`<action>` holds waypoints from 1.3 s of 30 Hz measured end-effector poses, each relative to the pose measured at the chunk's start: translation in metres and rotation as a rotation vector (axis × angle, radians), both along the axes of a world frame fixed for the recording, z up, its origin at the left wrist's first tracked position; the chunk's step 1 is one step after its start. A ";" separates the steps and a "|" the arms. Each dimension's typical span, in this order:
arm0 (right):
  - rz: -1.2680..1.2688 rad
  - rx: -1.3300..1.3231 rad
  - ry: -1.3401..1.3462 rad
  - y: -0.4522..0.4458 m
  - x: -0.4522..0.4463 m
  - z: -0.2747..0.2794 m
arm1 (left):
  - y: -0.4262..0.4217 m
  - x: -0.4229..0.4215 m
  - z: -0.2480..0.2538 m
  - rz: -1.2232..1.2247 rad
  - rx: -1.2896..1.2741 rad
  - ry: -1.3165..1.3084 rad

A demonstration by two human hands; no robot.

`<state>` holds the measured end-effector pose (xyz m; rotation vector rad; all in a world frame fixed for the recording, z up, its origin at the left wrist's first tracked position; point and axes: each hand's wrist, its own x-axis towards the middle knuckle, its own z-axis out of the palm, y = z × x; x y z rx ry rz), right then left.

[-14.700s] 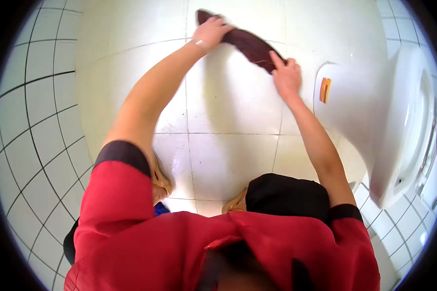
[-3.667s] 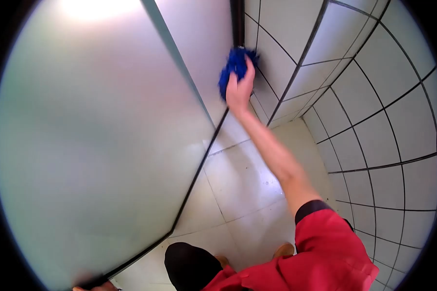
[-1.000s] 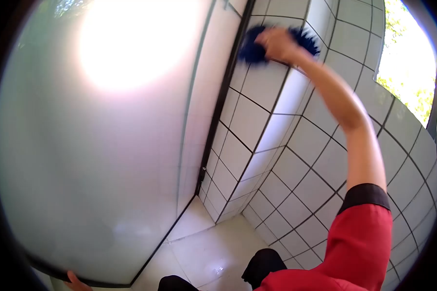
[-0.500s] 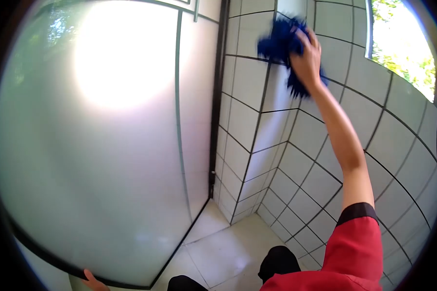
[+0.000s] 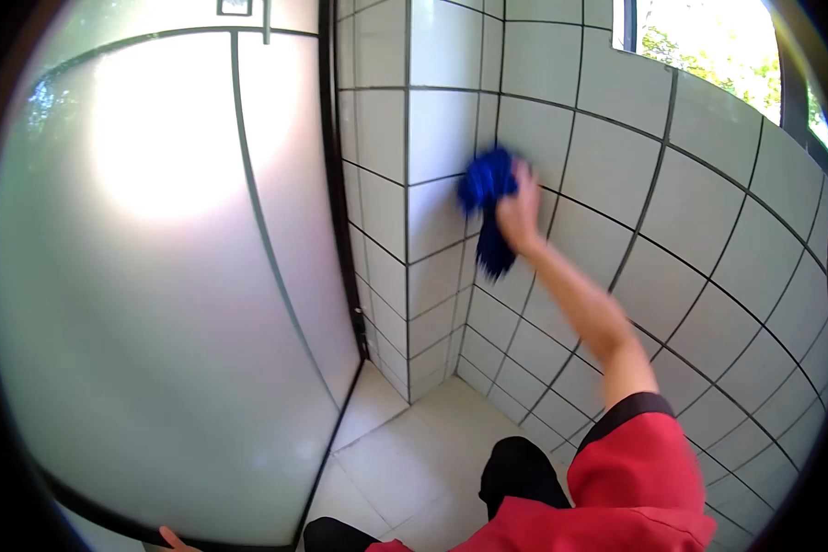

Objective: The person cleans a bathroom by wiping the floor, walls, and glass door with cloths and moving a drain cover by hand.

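Note:
A shaggy dark-blue cleaning cloth is bunched in my right hand and pressed against the white tiled wall, close to the inner corner. Its lower part hangs down in loose strands. My fingers are closed around it; some are hidden by the cloth or smeared by motion. At the bottom left, only a fingertip and a small part of my left hand show, beside the dark edge of the frosted glass door. The frame cuts off the rest of that hand, so its grip is hidden.
A tiled pillar juts out between the door's dark post and the corner. Above right is a bright window with foliage outside. Pale tiles cover the floor, where my dark-clad knees show.
My right hand and the blue cloth have moved down the wall to a lower spot near the corner. The view has shifted, bringing more of the window in.

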<state>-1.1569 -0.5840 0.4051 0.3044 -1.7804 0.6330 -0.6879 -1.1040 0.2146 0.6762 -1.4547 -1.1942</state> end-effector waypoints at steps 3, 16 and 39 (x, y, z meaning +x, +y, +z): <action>-0.503 0.456 0.504 0.017 0.051 0.179 | 0.013 0.000 0.006 0.036 -0.046 0.047; -0.394 0.986 -0.357 0.164 0.245 -0.099 | -0.052 0.015 -0.042 0.222 0.027 -0.043; 0.221 -0.411 0.094 -0.080 -0.080 -0.229 | -0.002 0.003 0.002 0.225 0.106 0.179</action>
